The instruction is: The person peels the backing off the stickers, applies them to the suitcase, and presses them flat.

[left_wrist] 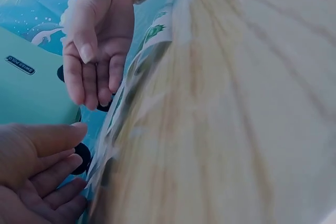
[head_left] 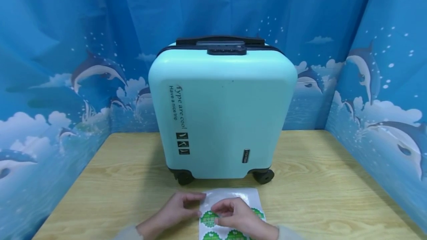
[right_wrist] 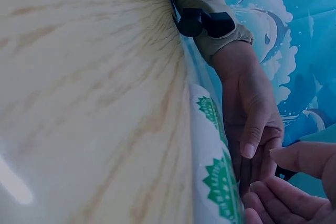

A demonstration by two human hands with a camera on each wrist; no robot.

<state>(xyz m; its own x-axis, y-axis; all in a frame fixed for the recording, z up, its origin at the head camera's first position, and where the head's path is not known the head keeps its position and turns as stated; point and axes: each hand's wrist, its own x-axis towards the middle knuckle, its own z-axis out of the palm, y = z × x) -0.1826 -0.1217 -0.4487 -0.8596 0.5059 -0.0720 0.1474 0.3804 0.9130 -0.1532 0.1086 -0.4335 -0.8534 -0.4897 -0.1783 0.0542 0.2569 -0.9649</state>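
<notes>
A white sheet of round green stickers (head_left: pixel 230 194) with scalloped edges lies on the table before a mint-green suitcase. At the sheet's left edge is my left hand (head_left: pixel 178 210), its index fingertip and thumb tip right at the border with a gap between them. My right hand (head_left: pixel 238 216) hovers over the sheet, loosely bent, thumb tip close to a green sticker (head_left: pixel 208 218). In the right wrist view, nothing shows between the right hand's (right_wrist: pixel 299 187) thumb and fingers. The left wrist view shows the left hand (left_wrist: pixel 37 177) with relaxed fingers beside the sheet's edge.
The suitcase (head_left: pixel 220 114) stands upright on its black wheels (head_left: pixel 263 176) just behind the sheet, with a black handle (head_left: pixel 220 40) on top. Blue curtains (head_left: pixel 207 6) printed with dolphins enclose the wood-grain table (head_left: pixel 320 195) at the back and sides.
</notes>
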